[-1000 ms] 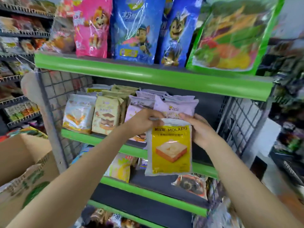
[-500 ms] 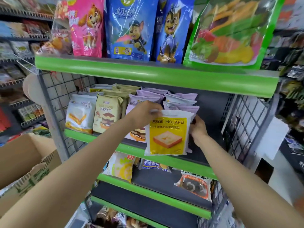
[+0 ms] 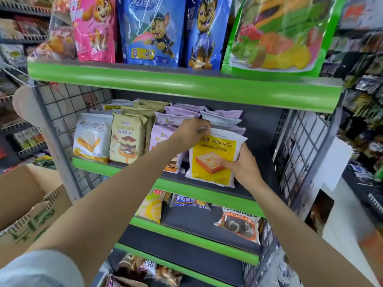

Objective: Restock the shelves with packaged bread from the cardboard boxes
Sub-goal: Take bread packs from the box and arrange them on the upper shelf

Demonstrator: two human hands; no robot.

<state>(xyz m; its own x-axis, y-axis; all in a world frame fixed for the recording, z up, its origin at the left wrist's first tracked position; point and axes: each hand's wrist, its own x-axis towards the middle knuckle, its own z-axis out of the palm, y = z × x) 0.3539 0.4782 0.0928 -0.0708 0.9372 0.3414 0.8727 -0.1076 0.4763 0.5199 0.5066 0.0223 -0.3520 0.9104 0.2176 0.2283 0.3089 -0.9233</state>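
A yellow-and-white MOLAFEI bread pack [image 3: 213, 160] stands upright at the front right of the second green shelf [image 3: 207, 190], in front of purple packs. My left hand [image 3: 189, 131] pinches its top left corner. My right hand [image 3: 240, 165] grips its right side, thumb across the front. A white toast pack [image 3: 92, 137] and a beige mousse bread pack [image 3: 127, 139] stand further left on that shelf. An open cardboard box [image 3: 29, 208] sits at the lower left.
Large snack bags [image 3: 151, 32] fill the top shelf. Lower shelves hold a yellow pack [image 3: 151, 206], a blue pack [image 3: 189, 201] and a chocolate swirl pack [image 3: 238, 226]. Wire mesh panels [image 3: 296, 154] close both shelf ends. More racks stand at far left and right.
The yellow pack has gone from held low in front of the shelf to standing on the second shelf. My right hand slid from its top corner down to its right side.
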